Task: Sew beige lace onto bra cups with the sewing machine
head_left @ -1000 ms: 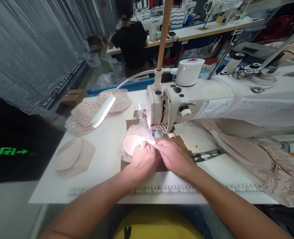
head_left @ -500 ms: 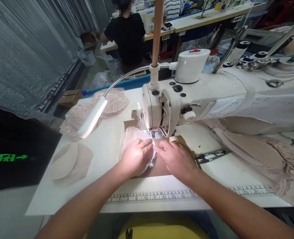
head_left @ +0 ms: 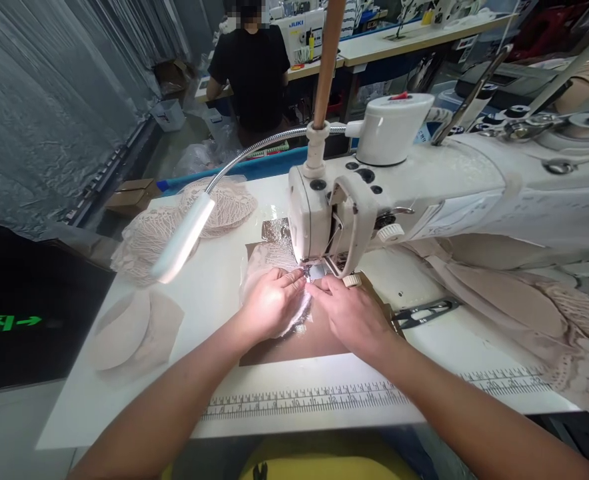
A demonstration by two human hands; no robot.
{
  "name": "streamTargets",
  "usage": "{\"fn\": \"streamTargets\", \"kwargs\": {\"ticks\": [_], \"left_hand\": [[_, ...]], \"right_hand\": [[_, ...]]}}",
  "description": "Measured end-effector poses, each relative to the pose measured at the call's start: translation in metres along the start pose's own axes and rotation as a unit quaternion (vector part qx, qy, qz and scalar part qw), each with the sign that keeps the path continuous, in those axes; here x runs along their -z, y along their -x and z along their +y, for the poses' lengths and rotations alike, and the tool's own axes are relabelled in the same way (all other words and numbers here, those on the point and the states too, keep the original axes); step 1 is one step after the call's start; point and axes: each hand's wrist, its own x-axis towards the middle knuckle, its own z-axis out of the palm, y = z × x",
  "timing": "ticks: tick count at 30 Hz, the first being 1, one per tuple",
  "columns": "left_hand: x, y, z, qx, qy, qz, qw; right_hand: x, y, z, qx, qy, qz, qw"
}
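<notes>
Nearest to me, a printed ruler (head_left: 299,402) runs along the front of the white table (head_left: 204,287). Past it, my left hand (head_left: 269,305) lies on the pale lace piece (head_left: 258,267), fingers close together; I can't tell if it grips. My right hand (head_left: 357,319) is bent, fingertips by the lace's edge; I can't tell if they pinch. The lace lies on a brown sheet (head_left: 319,343), by the sewing machine (head_left: 309,213). Black snips (head_left: 427,312) lie to the right. Farther off are lace piles (head_left: 227,210), then a person (head_left: 249,83) in black.
</notes>
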Motion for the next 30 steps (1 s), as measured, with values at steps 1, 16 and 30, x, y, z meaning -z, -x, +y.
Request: {"fn": "streamTargets", "kwargs": {"ticks": [1,16,30], "left_hand": [[-0.001,0.001,-0.001,0.001,0.006,0.004,1.000],[0.004,-0.001,0.002,0.120,-0.073,-0.024,0.990],[0.049,0.034,0.012,0.020,0.132,-0.170,0.976]], "right_hand": [[0.000,0.000,0.000,0.001,0.001,0.000,1.000],[-0.013,0.006,0.005,0.009,-0.007,0.042,0.999],[-0.015,0.016,0.012,0.102,-0.205,0.135,0.964]]}}
